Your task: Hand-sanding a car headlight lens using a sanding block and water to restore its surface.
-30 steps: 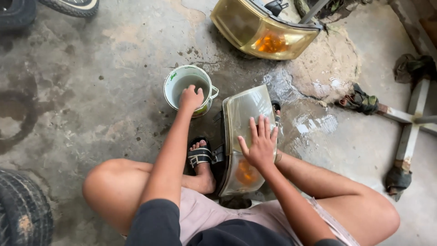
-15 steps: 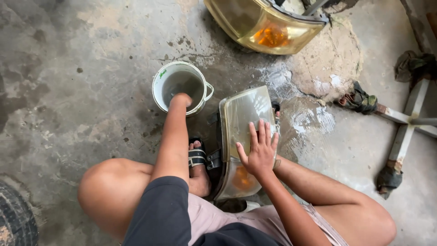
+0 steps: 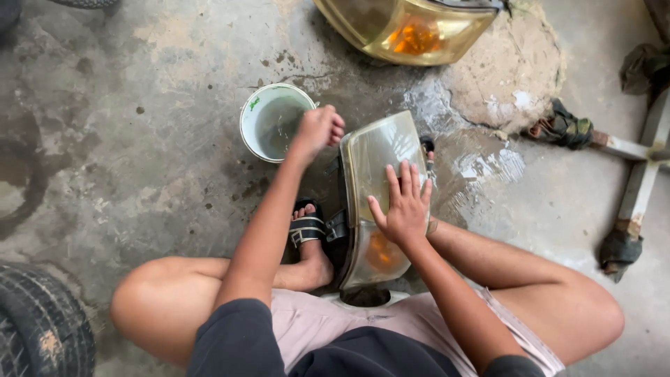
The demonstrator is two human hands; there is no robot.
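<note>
I squat on a wet concrete floor with a yellowed car headlight (image 3: 380,157) standing on end between my knees. My right hand (image 3: 403,202) lies flat on its clear lens, fingers spread. My left hand (image 3: 319,130) is closed in a loose fist in the air between the headlight's top and a small white bucket (image 3: 252,105) of cloudy water; whether it holds anything I cannot tell. My sandalled left foot (image 3: 307,234) rests beside the headlight.
A second headlight (image 3: 408,28) with an orange indicator lies at the top. A sandy patch (image 3: 513,66) and a wet spot lie to its right. A metal stand with rag-wrapped ends (image 3: 628,202) is at right. A tyre (image 3: 38,328) sits at lower left.
My left hand has come out of the bucket and moved right toward the headlight's top, now closed. My right hand stays flat on the lens.
</note>
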